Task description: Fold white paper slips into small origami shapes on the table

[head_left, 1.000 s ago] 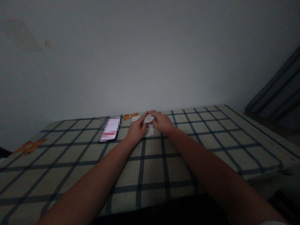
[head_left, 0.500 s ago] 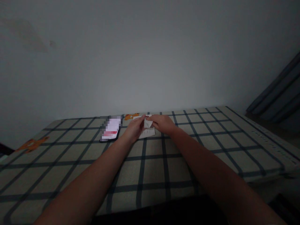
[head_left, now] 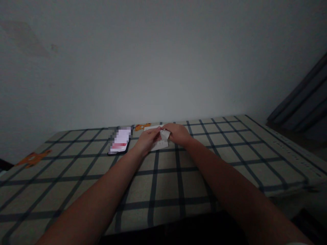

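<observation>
Looking like a home bedroom to me: a bed [head_left: 230,160] in a checked sheet with orange bear prints [head_left: 143,127] is sitting against a bare wall [head_left: 153,68]. A phone [head_left: 120,140] is lying just left of the left grip [head_left: 146,140], and a curtain [head_left: 301,102] is hanging far right.

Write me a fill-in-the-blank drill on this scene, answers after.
The left hand and the right hand pinch a creased ____ paper between them.
The phone lies to the ____ of that paper, screen up.
Both rest on a checked cloth with ____ animal prints.
Missing words: white; left; orange.
</observation>
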`<state>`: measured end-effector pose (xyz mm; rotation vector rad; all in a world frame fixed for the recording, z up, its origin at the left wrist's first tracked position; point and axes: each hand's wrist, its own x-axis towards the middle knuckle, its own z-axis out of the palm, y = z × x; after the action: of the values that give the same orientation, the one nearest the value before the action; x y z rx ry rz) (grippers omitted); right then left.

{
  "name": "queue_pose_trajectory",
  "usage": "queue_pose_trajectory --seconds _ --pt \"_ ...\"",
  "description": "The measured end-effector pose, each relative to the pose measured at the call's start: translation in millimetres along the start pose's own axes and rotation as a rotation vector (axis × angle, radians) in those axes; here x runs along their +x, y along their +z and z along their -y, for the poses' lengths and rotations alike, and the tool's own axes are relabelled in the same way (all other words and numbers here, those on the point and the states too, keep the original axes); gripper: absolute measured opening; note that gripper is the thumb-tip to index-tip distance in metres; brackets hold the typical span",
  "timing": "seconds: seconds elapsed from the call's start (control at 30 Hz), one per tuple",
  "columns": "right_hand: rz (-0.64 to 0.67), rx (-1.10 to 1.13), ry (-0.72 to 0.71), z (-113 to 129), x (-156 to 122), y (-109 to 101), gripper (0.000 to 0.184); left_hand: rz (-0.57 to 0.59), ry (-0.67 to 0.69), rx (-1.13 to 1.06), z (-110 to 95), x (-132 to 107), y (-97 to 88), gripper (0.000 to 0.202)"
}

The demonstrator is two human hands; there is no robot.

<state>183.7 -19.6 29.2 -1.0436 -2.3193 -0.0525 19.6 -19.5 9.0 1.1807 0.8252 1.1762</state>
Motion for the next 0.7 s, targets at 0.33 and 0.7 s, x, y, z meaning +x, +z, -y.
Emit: queue_pose_trajectory --seconds 0.33,0.7 --pt "-0.116 -0.038 -0.003 6.1 0.1 -0.3 0.012 0.064 -0.015 -0.044 1.9 -3.8 1.6 0.027" --pt "-0.209 0.700 0.206 -13.7 5.6 10.5 0.026 -0.052 0.102 0.025 -4.9 3.0 -8.7 0.033"
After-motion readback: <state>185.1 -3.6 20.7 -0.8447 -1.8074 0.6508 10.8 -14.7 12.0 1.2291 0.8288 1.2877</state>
